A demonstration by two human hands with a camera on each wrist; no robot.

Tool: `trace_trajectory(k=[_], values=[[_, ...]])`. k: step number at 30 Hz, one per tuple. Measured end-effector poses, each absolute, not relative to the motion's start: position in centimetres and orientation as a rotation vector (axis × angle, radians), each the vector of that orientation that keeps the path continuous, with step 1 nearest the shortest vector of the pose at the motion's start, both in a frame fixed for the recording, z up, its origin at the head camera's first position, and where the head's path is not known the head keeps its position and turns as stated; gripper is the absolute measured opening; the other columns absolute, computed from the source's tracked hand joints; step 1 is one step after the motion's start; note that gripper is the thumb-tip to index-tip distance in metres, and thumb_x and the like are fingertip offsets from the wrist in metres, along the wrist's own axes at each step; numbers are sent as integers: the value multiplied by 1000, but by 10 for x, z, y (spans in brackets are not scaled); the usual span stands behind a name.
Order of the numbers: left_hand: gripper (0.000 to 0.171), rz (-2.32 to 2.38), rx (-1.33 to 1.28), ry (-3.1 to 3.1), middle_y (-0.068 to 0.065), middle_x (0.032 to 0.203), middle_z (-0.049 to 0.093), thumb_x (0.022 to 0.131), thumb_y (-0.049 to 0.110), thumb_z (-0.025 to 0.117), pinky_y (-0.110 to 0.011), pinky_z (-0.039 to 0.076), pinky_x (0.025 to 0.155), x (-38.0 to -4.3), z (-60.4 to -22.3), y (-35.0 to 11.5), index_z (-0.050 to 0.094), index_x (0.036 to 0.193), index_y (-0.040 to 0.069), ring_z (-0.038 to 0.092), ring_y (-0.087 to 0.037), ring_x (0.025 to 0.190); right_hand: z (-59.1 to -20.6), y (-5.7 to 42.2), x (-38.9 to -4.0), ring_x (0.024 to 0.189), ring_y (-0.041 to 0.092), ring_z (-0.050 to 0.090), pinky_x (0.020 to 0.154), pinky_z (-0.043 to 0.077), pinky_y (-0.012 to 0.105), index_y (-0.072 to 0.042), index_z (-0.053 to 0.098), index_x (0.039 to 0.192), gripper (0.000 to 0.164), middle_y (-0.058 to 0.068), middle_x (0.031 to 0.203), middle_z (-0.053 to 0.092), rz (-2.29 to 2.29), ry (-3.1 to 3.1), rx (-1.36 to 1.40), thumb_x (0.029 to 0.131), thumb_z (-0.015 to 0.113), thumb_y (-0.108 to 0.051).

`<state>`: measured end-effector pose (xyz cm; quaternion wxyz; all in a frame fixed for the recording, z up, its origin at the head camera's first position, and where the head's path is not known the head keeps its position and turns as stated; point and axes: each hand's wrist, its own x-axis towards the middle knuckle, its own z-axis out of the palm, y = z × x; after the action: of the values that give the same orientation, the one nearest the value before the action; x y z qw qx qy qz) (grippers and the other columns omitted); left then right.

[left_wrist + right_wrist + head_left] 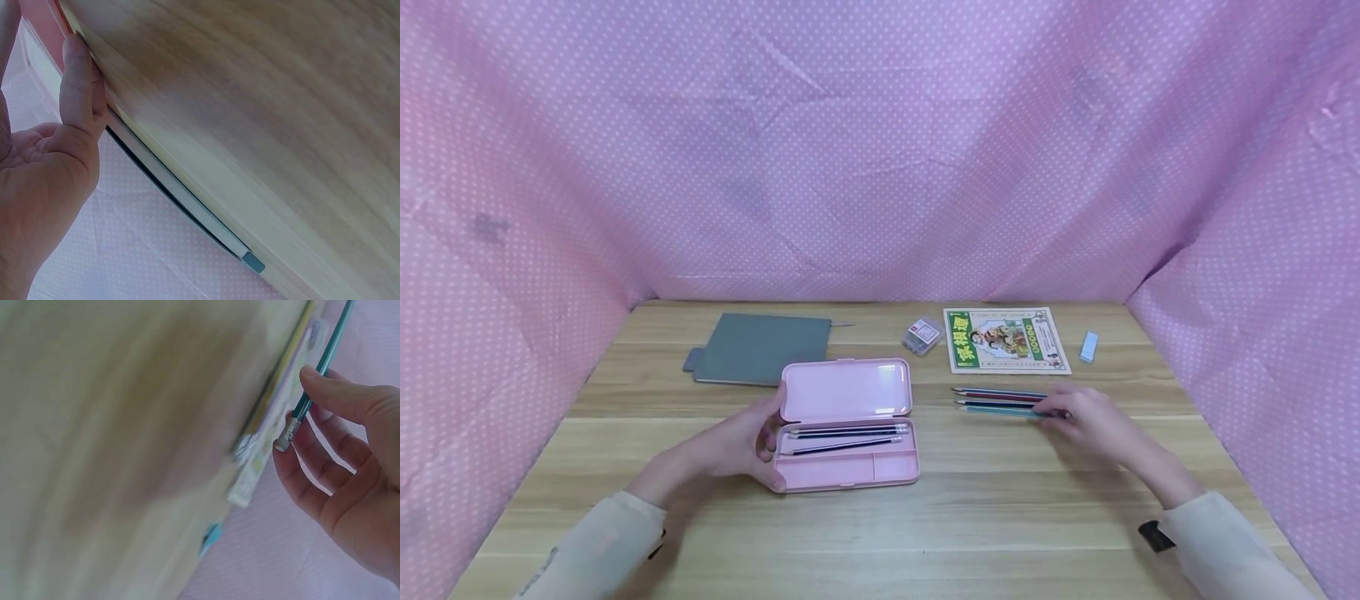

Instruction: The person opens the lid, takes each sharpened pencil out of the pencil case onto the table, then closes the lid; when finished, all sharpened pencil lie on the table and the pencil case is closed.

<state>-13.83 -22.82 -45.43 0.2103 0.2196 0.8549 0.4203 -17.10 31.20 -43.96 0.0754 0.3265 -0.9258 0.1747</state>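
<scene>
Head view: the left hand [741, 446] grips the left edge of the open pencil case [842, 473], thumb opposing fingers. Well to the case's right, the right hand [1090, 421], nearer the loose pencils [1003, 396] on the bench [925, 533], pinches a teal pencil [1000, 411] by its right end; its long axis points leftward, toward the case. Left wrist view: fingers against the pink edge, notebook [178, 187] beyond. Right wrist view: thumb and fingers clamped near the pencil's metal-capped end [289, 432].
</scene>
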Motion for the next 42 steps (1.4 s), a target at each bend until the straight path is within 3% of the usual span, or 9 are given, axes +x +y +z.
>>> trace_trajectory(k=[42], values=[[141,1145,562,2382,-13,109,49,65,24,98,-27,48,70,-137,-454,-228,-2,161,1,50,-25,90,-452,321,-176,90,19,68,81,55,46,-15,79,100,24,-2,98,70,439,-2835,953,81,82,-1]])
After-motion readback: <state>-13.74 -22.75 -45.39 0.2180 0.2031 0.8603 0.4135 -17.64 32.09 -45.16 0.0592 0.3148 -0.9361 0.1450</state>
